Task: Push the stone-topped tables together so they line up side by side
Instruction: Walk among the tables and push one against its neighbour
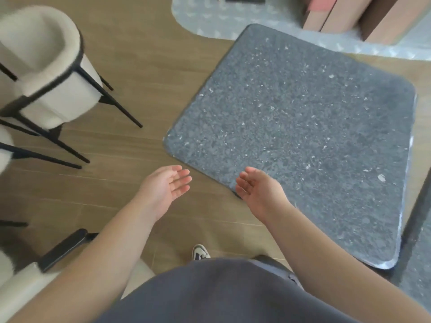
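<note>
A square table with a dark grey speckled stone top (303, 127) stands in front of me, turned at an angle, its rounded corners visible. A strip of a second dark stone top (417, 264) shows at the right edge, a narrow gap away from the first. My left hand (166, 187) hovers open, palm inward, over the floor just left of the table's near edge. My right hand (256, 190) is open too, palm facing left, at the near edge of the table. Neither hand grips anything.
Cream upholstered chairs with black metal legs (46, 73) stand at the left, another (35, 280) close at lower left. A pale rug (233, 19) and cardboard boxes (363, 17) lie beyond the table. Wood floor (144, 66) lies between chairs and table. My shoe (200, 252) is below.
</note>
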The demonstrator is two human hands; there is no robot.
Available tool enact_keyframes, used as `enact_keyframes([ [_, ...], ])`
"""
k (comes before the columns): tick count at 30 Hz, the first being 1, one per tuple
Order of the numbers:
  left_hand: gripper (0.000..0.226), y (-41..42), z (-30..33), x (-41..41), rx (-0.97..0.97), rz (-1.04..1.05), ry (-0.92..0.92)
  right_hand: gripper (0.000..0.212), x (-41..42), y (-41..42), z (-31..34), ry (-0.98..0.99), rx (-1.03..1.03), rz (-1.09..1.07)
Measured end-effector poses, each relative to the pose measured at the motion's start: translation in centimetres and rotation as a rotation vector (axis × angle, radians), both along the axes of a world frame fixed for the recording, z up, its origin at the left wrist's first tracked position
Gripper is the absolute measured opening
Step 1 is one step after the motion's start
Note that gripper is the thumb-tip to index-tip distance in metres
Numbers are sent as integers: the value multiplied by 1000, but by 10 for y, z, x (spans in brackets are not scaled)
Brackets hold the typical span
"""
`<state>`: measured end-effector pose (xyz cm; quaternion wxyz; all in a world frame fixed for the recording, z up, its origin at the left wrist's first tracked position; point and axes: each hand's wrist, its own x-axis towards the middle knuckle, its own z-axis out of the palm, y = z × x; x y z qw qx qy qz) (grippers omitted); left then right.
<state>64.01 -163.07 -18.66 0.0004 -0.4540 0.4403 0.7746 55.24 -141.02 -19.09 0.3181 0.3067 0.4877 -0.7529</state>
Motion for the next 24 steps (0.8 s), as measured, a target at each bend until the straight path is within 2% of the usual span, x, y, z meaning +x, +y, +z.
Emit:
enact_keyframes([
  [5,23,-76,26,17,-90,122,37,14,-17,-92,26,87,-22,153],
  [10,26,-132,42,1,-194,168,27,15,-53,-158,44,172,-64,212],
  [17,24,-227,54,-83,-303,141,87,21,-131,-247,45,327,-95,275],
  [24,21,-317,55,-168,-394,146,51,24,-224,-346,40,317,-31,329],
])
